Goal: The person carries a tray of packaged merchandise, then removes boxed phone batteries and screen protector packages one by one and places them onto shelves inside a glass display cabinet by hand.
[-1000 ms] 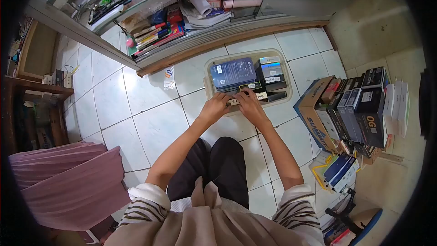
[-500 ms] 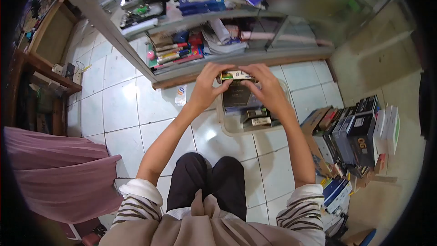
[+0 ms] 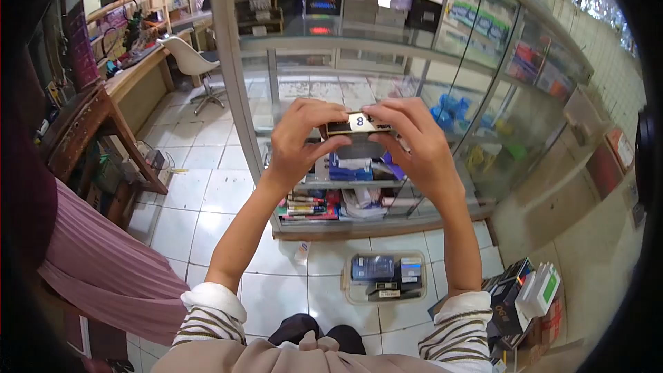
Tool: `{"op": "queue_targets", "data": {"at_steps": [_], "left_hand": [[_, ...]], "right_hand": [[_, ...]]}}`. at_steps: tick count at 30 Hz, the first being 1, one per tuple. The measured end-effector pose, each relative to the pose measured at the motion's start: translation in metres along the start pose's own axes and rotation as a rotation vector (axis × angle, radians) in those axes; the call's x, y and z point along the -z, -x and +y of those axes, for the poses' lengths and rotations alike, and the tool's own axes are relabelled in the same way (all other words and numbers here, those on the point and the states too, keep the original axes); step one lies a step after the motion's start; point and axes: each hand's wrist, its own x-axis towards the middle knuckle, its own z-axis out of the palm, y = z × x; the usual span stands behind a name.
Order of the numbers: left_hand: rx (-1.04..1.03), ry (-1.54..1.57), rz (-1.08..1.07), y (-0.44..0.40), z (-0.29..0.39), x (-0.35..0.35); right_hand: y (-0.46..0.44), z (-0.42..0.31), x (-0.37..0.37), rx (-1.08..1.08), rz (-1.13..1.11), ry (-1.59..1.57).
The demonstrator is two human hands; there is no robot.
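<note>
Raised in front of the glass cabinet is a small box [image 3: 360,122] with a white label marked 8. My left hand [image 3: 302,137] grips its left end, fingers on top and thumb beneath. At the right end my right hand [image 3: 413,144] holds it the same way. Below, on the tiled floor, a clear plastic tub [image 3: 351,292] contains a blue package [image 3: 373,267] and several dark boxes.
A glass cabinet [image 3: 373,231] with stocked shelves stands ahead. Stacked boxes [image 3: 511,304] are at the lower right. A pink curtain [image 3: 114,262] hangs at the left, near a wooden desk [image 3: 114,124] and a white chair [image 3: 186,55].
Both hands have lifted the small box out of the tub and up to cabinet height. The view has tilted upward, so the tub now appears lower.
</note>
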Motion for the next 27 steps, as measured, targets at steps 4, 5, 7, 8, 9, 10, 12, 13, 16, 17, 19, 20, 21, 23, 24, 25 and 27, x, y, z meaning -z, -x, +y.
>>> {"op": "queue_targets", "data": {"at_steps": [4,5,7,8,9,10,12,13,16,17,19,20,21,23,24,25,27], "left_hand": [[-0.126,-0.085,0.036,-0.061,0.004,0.026],[-0.142,-0.098,0.045,-0.074,0.004,0.032],[-0.278,-0.206,0.072,-0.096,0.003,0.044],[-0.289,-0.233,0.078,-0.103,0.002,0.050],[-0.305,-0.244,0.089,-0.110,-0.001,0.055],[-0.322,-0.295,0.108,-0.115,-0.005,0.060],[-0.327,-0.384,0.121,-0.120,-0.017,0.067],[-0.333,-0.391,0.121,-0.120,-0.026,0.070],[-0.405,-0.544,0.123,-0.121,-0.055,0.080],[-0.400,-0.546,0.109,-0.121,-0.065,0.083],[-0.426,-0.627,0.122,-0.121,-0.080,0.088],[-0.428,-0.644,0.116,-0.121,-0.086,0.090],[-0.419,-0.646,0.106,-0.122,-0.089,0.091],[-0.436,-0.699,0.094,-0.124,-0.093,0.094],[-0.418,-0.707,0.094,-0.124,-0.098,0.094],[-0.418,-0.710,0.096,-0.124,-0.104,0.094],[-0.311,-0.762,0.135,-0.122,-0.113,0.096]], "right_hand": [[-0.062,-0.007,0.021,0.172,0.060,0.138],[-0.074,-0.007,0.023,0.193,0.069,0.139],[-0.097,-0.007,0.026,0.332,0.166,0.191],[-0.106,-0.009,0.025,0.362,0.184,0.213],[-0.115,-0.007,0.021,0.383,0.193,0.216],[-0.123,-0.001,0.014,0.418,0.247,0.235],[-0.136,0.012,-0.005,0.462,0.323,0.272],[-0.142,0.019,-0.016,0.467,0.331,0.270],[-0.156,0.041,-0.051,0.499,0.446,0.289],[-0.159,0.047,-0.062,0.486,0.449,0.281],[-0.167,0.054,-0.078,0.524,0.504,0.302],[-0.170,0.057,-0.085,0.539,0.528,0.309],[-0.171,0.060,-0.090,0.530,0.525,0.300],[-0.175,0.065,-0.099,0.491,0.515,0.234],[-0.179,0.068,-0.102,0.492,0.507,0.239],[-0.184,0.070,-0.106,0.495,0.508,0.237],[-0.194,0.076,-0.113,0.486,0.446,0.225]]}}
